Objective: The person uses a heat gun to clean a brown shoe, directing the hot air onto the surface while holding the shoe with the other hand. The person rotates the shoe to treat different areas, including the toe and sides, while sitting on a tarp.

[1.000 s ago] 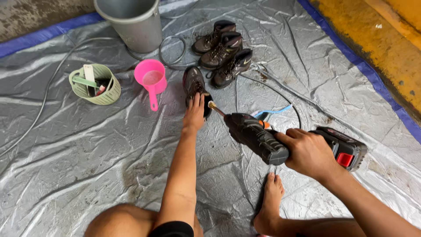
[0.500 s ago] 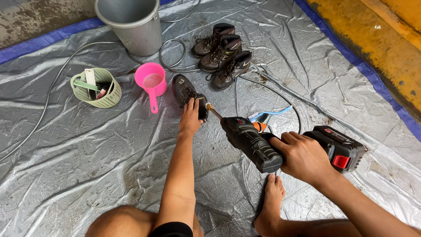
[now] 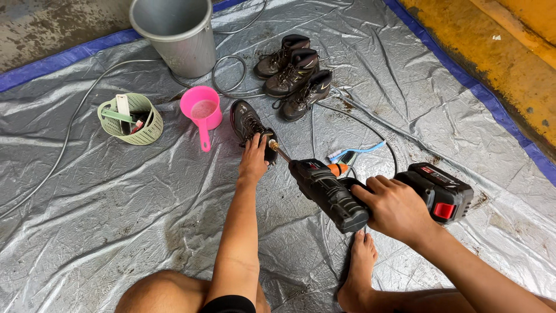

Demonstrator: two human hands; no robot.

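My left hand (image 3: 253, 159) grips the heel of a muddy dark boot (image 3: 245, 121) lying on the silver tarp (image 3: 116, 191). My right hand (image 3: 395, 207) is closed around the handle of a black battery-powered spray gun (image 3: 330, 193), with a red-buttoned battery pack (image 3: 441, 191) at its rear. The gun's brass nozzle (image 3: 277, 149) points at the boot's heel, just beside my left fingers.
Three more dark boots (image 3: 293, 75) lie behind. A pink scoop (image 3: 200, 113), a green basket of brushes (image 3: 130, 119) and a grey metal bucket (image 3: 176, 33) stand at the back left. A grey hose (image 3: 231, 87) loops across the tarp. My bare foot (image 3: 358, 272) rests below the gun.
The boot has swung further left under my left hand, its toe now pointing toward the pink scoop. The spray gun stays aimed at its heel.
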